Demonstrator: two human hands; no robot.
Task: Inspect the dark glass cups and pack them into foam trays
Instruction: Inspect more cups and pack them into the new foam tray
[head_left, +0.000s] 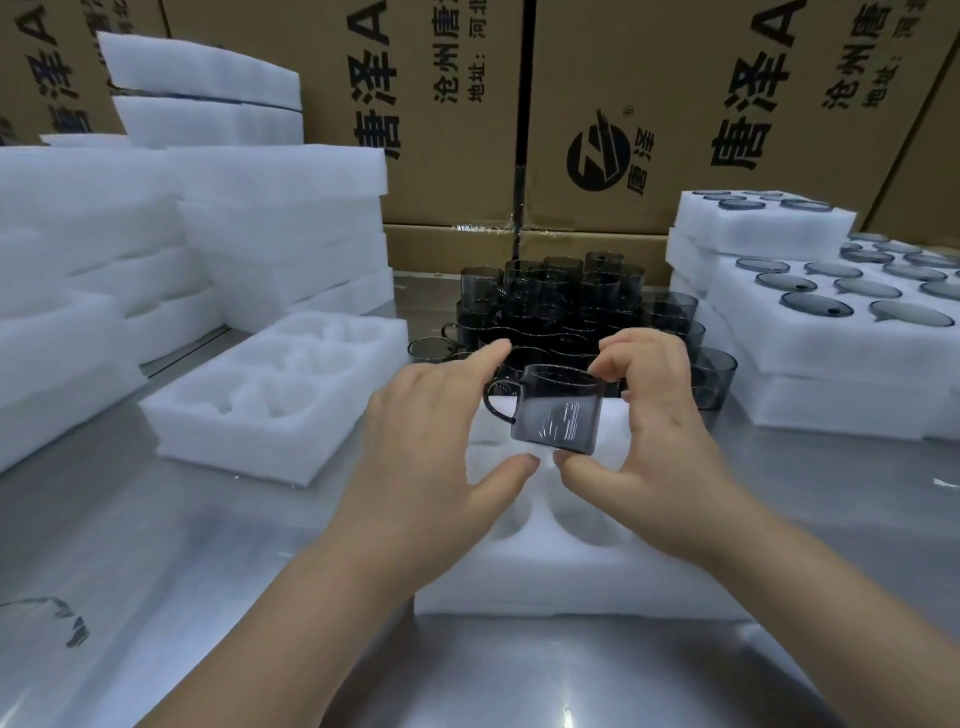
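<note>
A dark glass cup (558, 410) with a handle on its left is held in the air above a white foam tray (571, 566). My right hand (660, 447) pinches it, fingers on the rim and thumb under the base. My left hand (436, 457) sits just left of the cup with fingers spread, the thumb near the base; I cannot tell whether it touches. Behind, a pile of dark glass cups (566, 312) stands stacked on the metal table. The tray's pockets under my hands look empty.
A second empty foam tray (280, 400) lies to the left. Stacks of foam (280, 228) rise at the far left. Filled foam trays (841, 322) are stacked on the right. Cardboard boxes (649, 104) form the back wall. The metal table (156, 571) extends toward me.
</note>
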